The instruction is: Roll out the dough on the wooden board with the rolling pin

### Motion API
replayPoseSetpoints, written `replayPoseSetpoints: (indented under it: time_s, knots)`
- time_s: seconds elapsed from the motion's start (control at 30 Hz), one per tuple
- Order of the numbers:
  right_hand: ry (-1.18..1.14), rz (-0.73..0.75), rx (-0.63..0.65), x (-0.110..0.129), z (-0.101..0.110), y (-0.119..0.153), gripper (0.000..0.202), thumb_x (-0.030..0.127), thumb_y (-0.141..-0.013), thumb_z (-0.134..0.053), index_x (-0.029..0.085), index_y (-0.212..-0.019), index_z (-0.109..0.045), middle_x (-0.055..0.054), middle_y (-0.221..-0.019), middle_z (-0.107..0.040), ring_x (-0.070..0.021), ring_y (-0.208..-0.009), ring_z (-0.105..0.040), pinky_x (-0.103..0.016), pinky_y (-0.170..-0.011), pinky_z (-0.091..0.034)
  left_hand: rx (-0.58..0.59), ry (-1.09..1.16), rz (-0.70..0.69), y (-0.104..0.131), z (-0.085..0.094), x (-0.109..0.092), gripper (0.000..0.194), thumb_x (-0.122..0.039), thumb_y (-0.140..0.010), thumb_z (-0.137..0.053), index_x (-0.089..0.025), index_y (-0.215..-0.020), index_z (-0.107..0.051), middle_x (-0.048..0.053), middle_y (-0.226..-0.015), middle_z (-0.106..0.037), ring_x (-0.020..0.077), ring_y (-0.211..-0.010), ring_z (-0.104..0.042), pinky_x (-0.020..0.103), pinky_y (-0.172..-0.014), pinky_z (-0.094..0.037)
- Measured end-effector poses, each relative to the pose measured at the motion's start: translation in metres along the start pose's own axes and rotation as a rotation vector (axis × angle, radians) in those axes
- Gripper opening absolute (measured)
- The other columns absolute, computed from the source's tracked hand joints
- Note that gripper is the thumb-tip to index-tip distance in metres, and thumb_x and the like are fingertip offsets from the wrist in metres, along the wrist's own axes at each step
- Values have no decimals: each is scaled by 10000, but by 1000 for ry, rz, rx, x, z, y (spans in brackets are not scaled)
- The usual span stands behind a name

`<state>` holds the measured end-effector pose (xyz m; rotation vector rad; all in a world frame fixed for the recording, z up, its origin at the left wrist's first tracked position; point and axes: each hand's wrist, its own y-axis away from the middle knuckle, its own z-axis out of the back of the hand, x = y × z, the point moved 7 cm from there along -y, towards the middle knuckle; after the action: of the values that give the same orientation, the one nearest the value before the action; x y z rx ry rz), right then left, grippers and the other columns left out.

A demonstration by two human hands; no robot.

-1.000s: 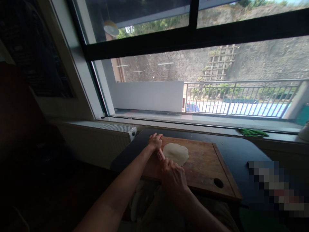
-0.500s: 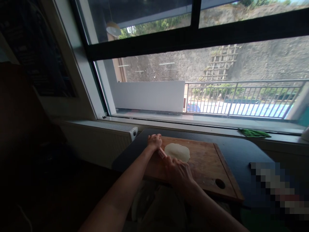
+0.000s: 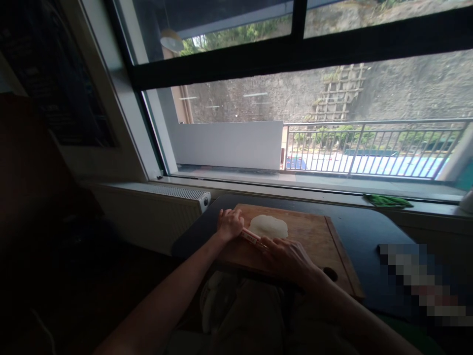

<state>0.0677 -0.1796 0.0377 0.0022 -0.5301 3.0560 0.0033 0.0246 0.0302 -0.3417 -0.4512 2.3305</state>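
Note:
A slim, light wooden rolling pin [image 3: 252,237] lies slantwise over the cutting board, with printed marks on its side. My left hand [image 3: 230,225] is closed around its far-left end. On its nearer right end rests my right hand [image 3: 287,254], fingers bent over the wood. Just beyond the pin, a flat, pale sheet of dough [image 3: 268,226] with an uneven round outline lies on the wooden cutting board [image 3: 308,241]. My right hand and forearm hide part of the board's near edge, and both hands cover the ends of the pin.
The board sits on a dark table [image 3: 360,236] with rounded corners, below a wide window. A green cloth [image 3: 388,200] lies on the sill. To the left is a white radiator [image 3: 158,202]. A blurred-out item [image 3: 421,281] rests on the table at right.
The rolling pin has turned to lie more crosswise. My left hand has shifted left and a little nearer, my right hand to the right. The dough sheet looks little changed.

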Motion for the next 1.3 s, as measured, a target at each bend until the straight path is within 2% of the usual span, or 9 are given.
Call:
replayPoseSetpoints:
  time_s: [0.13,0.23,0.43,0.6,0.8,1.0,1.13,1.2,1.3]
  knots:
    - [-2,60,-19,0,1,10,335,354,-939,-362,286,-1254,-451,-6,-843,-642,-142,-707,-596,-245,-586,-347,-30,0,-102,16,4,-6,370,-234,-841,-382,-179,-1144,-588,88,-1139,-629,255,-1155,-471,445,-1046,-223]
    - [11,72,-31,-12,2,16,333,356,-959,-323,283,-1249,-469,-22,-827,-637,-137,-727,-591,-242,-602,-356,-51,-1,-155,28,5,-17,377,-243,-853,-386,-164,-1179,-559,95,-1194,-599,260,-1223,-405,444,-1065,-186]
    - [85,25,-1,-41,-4,7,278,314,-960,-345,213,-872,-588,-14,-752,-627,-130,-659,-569,-250,-596,-347,-34,0,-127,33,7,-28,366,-234,-854,-387,-160,-1168,-561,106,-1181,-600,267,-1193,-431,456,-1038,-217]
    - [40,63,-70,-31,-2,24,297,327,-965,-323,198,-888,-578,-22,-818,-619,-140,-732,-561,-255,-643,-364,-34,-33,-204,52,12,-33,416,-256,-849,-379,-177,-1226,-536,95,-1227,-575,249,-1225,-407,424,-1058,-209]
    - [50,-92,-15,-45,-1,3,313,258,-951,-337,185,-775,-585,-43,-819,-633,-150,-777,-566,-247,-685,-375,-6,-38,-123,43,11,-39,427,-268,-846,-377,-180,-1235,-531,92,-1241,-570,254,-1232,-400,437,-1035,-239]
    - [10,-105,-23,-47,-4,-5,256,234,-930,-361,178,-784,-563,-29,-771,-636,-130,-720,-571,-241,-649,-350,-32,-53,-183,55,17,-41,422,-272,-871,-353,-200,-1251,-521,77,-1249,-564,247,-1236,-393,427,-1049,-228]
    - [24,-165,-31,-54,-2,-11,327,272,-953,-302,183,-784,-568,-38,-800,-642,-131,-710,-576,-251,-630,-348,-32,-21,-114,53,18,-39,387,-284,-887,-346,-205,-1206,-551,74,-1221,-584,258,-1216,-416,450,-1032,-252]
    - [22,-140,-33,-53,0,-11,341,352,-954,-319,190,-792,-571,-40,-813,-640,-137,-720,-574,-252,-627,-357,-16,4,-101,51,17,-39,383,-324,-898,-349,-192,-1185,-564,87,-1210,-592,263,-1201,-433,453,-1028,-263]
    - [-9,10,1,-47,3,-2,280,428,-904,-439,202,-811,-575,-29,-826,-628,-142,-755,-568,-246,-648,-378,11,62,-156,52,20,-42,415,-410,-906,-357,-180,-1175,-574,98,-1212,-592,261,-1204,-439,434,-1048,-250]
